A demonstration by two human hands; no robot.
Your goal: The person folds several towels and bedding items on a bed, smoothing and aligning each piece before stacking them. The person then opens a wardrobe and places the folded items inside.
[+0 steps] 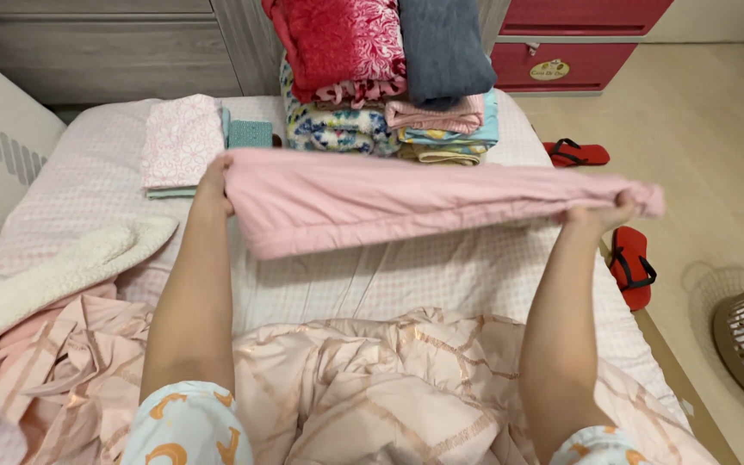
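A white fleecy blanket point(62, 271) is left bunched at the bed's left edge. A pink blanket point(406, 202) is held stretched above the mattress point(441, 280), its left end pinched in the closed left hand point(214, 183) and its right end clamped by the right hand point(600, 215), so the fold hangs level. Behind it a stack of folded cloths point(389, 77) is piled. Red sandals point(630, 267) lie on the floor to the right.

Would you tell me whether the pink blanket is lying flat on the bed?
No, both hands, left and right, hold the pink blanket stretched above the bed.
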